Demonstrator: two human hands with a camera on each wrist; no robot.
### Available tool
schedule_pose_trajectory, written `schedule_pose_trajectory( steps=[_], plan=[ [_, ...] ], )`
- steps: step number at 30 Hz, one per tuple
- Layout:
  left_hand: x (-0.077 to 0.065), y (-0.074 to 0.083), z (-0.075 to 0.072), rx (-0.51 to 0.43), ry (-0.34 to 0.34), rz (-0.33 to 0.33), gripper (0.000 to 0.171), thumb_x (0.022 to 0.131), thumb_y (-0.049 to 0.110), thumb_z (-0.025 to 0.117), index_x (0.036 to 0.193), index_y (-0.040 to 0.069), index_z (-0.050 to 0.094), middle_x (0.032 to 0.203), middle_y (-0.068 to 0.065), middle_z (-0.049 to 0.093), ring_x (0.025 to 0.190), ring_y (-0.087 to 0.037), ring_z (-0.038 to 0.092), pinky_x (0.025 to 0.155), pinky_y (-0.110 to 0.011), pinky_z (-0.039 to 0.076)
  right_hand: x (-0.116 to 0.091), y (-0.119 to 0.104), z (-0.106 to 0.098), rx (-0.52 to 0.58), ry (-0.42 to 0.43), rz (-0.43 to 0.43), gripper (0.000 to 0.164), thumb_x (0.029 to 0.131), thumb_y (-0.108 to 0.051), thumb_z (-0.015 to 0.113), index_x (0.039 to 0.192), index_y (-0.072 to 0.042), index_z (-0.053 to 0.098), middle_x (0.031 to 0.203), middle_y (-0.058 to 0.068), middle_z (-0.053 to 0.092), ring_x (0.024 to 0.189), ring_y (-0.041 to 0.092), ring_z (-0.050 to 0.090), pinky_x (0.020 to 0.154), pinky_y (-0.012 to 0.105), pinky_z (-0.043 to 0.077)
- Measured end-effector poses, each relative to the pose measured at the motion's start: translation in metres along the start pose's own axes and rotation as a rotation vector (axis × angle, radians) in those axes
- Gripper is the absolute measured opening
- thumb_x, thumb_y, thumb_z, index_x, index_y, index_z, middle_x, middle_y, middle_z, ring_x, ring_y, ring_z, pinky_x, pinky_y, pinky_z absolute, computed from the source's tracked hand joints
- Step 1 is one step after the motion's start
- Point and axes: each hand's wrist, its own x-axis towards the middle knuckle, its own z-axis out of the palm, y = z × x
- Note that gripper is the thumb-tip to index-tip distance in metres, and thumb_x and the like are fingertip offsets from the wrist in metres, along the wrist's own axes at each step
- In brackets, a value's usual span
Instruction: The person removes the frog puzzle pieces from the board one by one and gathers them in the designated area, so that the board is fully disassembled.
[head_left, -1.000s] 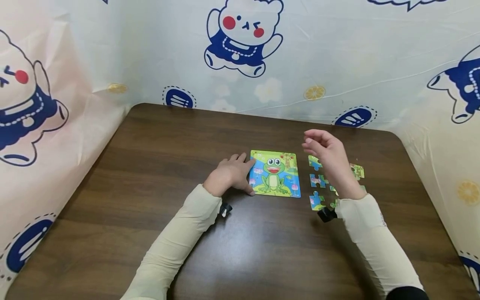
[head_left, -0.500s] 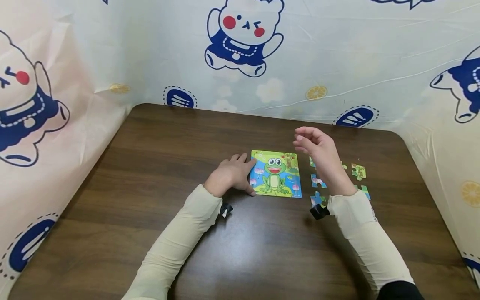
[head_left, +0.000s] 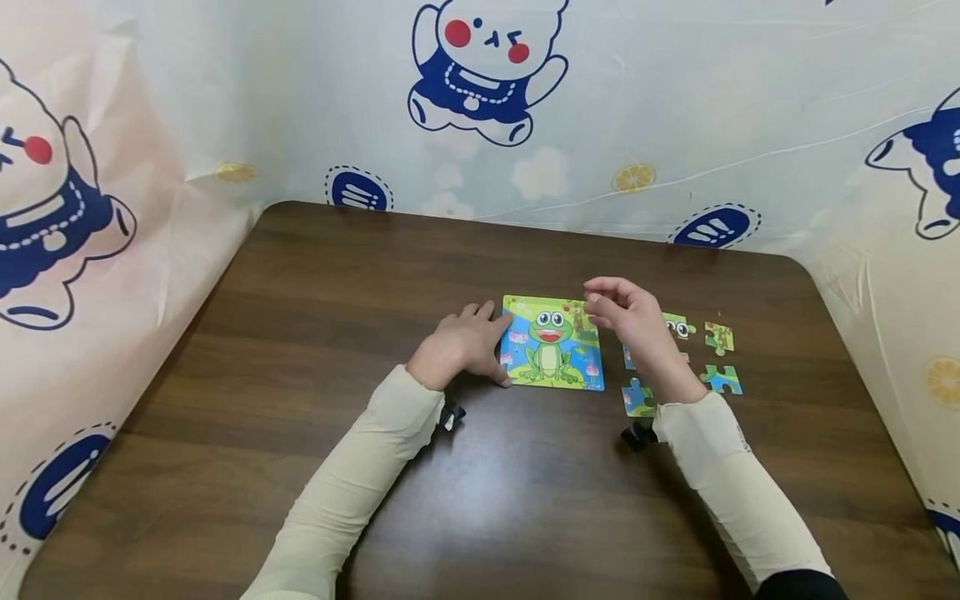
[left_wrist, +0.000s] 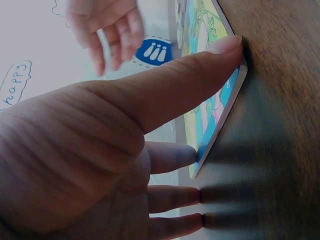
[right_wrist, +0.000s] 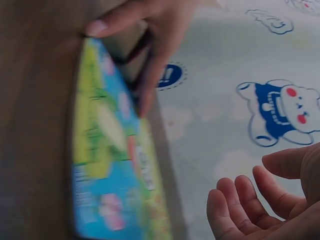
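Observation:
A square frog puzzle board (head_left: 551, 346) lies flat on the brown table. My left hand (head_left: 467, 343) is spread at its left side, with the thumb (left_wrist: 227, 46) on the near corner and the index finger touching the left edge. The other fingertips rest on the tabletop. My right hand (head_left: 633, 321) hovers by the board's far right corner and overlaps that corner in the head view. Its fingers (right_wrist: 245, 197) are loosely bent, and nothing shows between them and the thumb.
Loose jigsaw pieces lie right of the board: a green one (head_left: 718, 337), a blue one (head_left: 722, 379), one with frog eyes (head_left: 678, 326) and a near blue-green one (head_left: 637, 398). My right forearm hides others. A printed cloth (head_left: 480, 183) walls the table.
My right hand has shifted left from above the loose pieces, then come nearer to the board's far right corner. More pieces show on the right. The left hand has stayed put.

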Motion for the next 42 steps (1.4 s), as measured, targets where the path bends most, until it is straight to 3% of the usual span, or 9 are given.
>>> schedule_pose_trajectory(
  steps=[4, 14, 23, 27, 31, 34, 42],
  plan=[
    [-0.001, -0.001, -0.001, -0.004, 0.003, -0.001, 0.109, 0.080, 0.056, 0.080, 0.164, 0.023, 0.020, 0.171, -0.013, 0.012, 0.157, -0.034, 0.016, 0.122, -0.054, 0.028, 0.001, 0.015, 0.005, -0.042, -0.033, 0.048, 0.039, 0.104, -0.026, 0.058, 0.136, -0.004, 0.058, 0.123, 0.017, 0.060, 0.108, 0.027, 0.066, 0.093, 0.033, 0.057],
    [0.003, -0.002, 0.001, -0.004, -0.004, -0.001, 0.109, 0.080, 0.056, 0.081, 0.164, 0.024, 0.020, 0.171, -0.013, 0.012, 0.157, -0.033, 0.016, 0.121, -0.054, 0.029, -0.002, 0.032, 0.012, -0.160, -0.087, 0.088, 0.036, 0.104, -0.026, 0.057, 0.132, -0.005, 0.061, 0.122, 0.018, 0.064, 0.099, 0.026, 0.070, 0.077, 0.030, 0.060],
    [0.003, -0.001, 0.001, -0.005, -0.006, -0.005, 0.109, 0.080, 0.056, 0.081, 0.164, 0.023, 0.020, 0.171, -0.013, 0.012, 0.157, -0.033, 0.015, 0.121, -0.054, 0.029, -0.008, 0.029, 0.008, -0.399, -0.119, 0.036, 0.030, 0.103, -0.026, 0.059, 0.126, -0.009, 0.066, 0.108, 0.017, 0.071, 0.079, 0.024, 0.071, 0.071, 0.033, 0.059],
    [0.004, 0.000, 0.000, 0.009, -0.010, -0.011, 0.109, 0.080, 0.057, 0.080, 0.164, 0.023, 0.020, 0.172, -0.012, 0.012, 0.157, -0.033, 0.015, 0.120, -0.053, 0.030, -0.008, 0.027, 0.008, -0.563, -0.122, -0.018, 0.030, 0.102, -0.028, 0.060, 0.128, -0.013, 0.067, 0.115, 0.012, 0.072, 0.082, 0.021, 0.070, 0.076, 0.036, 0.055],
    [0.003, 0.001, -0.001, 0.015, -0.010, -0.013, 0.109, 0.080, 0.057, 0.080, 0.164, 0.024, 0.019, 0.172, -0.012, 0.012, 0.157, -0.033, 0.015, 0.120, -0.053, 0.030, -0.008, 0.026, 0.010, -0.666, -0.149, -0.070, 0.030, 0.103, -0.027, 0.061, 0.126, -0.011, 0.069, 0.116, 0.011, 0.074, 0.073, 0.018, 0.068, 0.074, 0.036, 0.052],
    [0.002, 0.001, -0.001, 0.011, -0.011, -0.009, 0.108, 0.080, 0.056, 0.081, 0.164, 0.025, 0.020, 0.171, -0.012, 0.012, 0.157, -0.033, 0.015, 0.120, -0.053, 0.030, -0.008, 0.025, 0.011, -0.687, -0.171, -0.092, 0.028, 0.103, -0.026, 0.060, 0.123, -0.010, 0.070, 0.111, 0.012, 0.074, 0.061, 0.016, 0.064, 0.069, 0.035, 0.050],
    [0.001, -0.001, -0.002, 0.005, -0.011, 0.002, 0.108, 0.080, 0.055, 0.081, 0.164, 0.026, 0.020, 0.171, -0.013, 0.013, 0.157, -0.034, 0.016, 0.120, -0.054, 0.030, -0.009, 0.023, 0.015, -0.681, -0.164, -0.111, 0.022, 0.102, -0.022, 0.062, 0.118, -0.012, 0.073, 0.098, 0.008, 0.072, 0.057, 0.016, 0.059, 0.056, 0.032, 0.043]
  ],
)
